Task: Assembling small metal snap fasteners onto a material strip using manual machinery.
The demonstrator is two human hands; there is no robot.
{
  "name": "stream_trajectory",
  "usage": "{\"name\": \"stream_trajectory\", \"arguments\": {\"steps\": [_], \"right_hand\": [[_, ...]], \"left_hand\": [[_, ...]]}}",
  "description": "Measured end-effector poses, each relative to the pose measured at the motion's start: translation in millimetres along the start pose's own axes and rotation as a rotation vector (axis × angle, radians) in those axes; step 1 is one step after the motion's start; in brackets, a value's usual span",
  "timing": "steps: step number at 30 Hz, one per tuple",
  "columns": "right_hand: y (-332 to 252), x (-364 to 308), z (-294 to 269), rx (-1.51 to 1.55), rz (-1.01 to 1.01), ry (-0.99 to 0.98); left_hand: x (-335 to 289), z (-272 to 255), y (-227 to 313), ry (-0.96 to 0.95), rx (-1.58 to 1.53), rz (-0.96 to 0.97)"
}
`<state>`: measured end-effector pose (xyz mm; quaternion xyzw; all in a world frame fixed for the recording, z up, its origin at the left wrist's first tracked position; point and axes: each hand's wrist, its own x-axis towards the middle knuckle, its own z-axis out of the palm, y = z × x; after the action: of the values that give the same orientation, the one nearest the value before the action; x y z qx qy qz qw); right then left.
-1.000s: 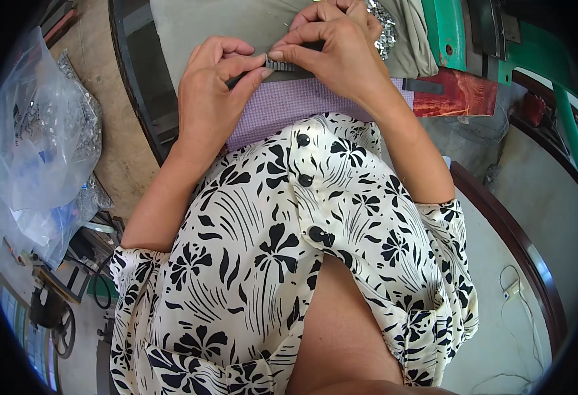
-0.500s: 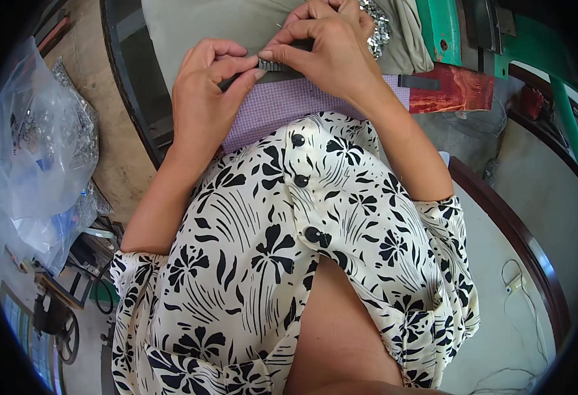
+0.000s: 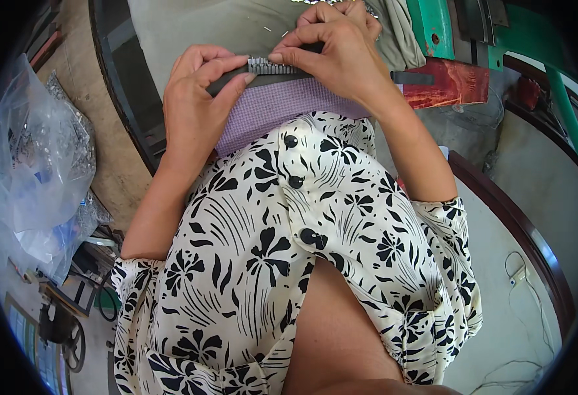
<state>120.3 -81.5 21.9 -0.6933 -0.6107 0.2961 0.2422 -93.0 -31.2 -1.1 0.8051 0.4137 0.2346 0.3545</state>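
A row of small silver metal pieces [image 3: 272, 68] stands packed side by side along a dark strip [image 3: 262, 80]. My left hand [image 3: 200, 89] pinches the left end of the strip, its thumb in front and its index finger behind. On the right part of the row, my right hand [image 3: 348, 56] rests its thumb, with the fingers curled behind; what lies under them is partly hidden. Two loose slivers of metal [image 3: 268, 29] lie on the grey-green cloth [image 3: 190, 26] beyond the row. A pile of shiny metal pieces [image 3: 315, 2] is cut off by the top edge.
A purple checked cloth [image 3: 262, 108] lies between the strip and my patterned shirt. To the right are a red board [image 3: 447, 85] and a green machine frame [image 3: 432, 26]. Clear plastic bags [image 3: 45, 171] with shiny pieces stand at left, by the dark table edge [image 3: 121, 85].
My hands have drawn slightly apart, uncovering more of the metal row. The view has shifted, so the shiny pile now sits mostly beyond the top edge.
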Motion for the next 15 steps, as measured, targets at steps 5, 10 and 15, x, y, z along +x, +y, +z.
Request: {"name": "stream_trajectory", "arguments": {"steps": [5, 10, 15], "right_hand": [[0.5, 1.5, 3.9, 0.009, -0.008, 0.008], [-0.7, 0.4, -4.0, -0.050, 0.015, 0.005], [-10.1, 4.1, -4.0, -0.043, 0.040, -0.033]], "left_hand": [[0.8, -1.3, 1.7, -0.010, 0.016, 0.005], [0.8, -1.6, 0.3, -0.007, -0.001, -0.002], [1.3, -2.2, 1.7, -0.010, 0.005, 0.011]]}}
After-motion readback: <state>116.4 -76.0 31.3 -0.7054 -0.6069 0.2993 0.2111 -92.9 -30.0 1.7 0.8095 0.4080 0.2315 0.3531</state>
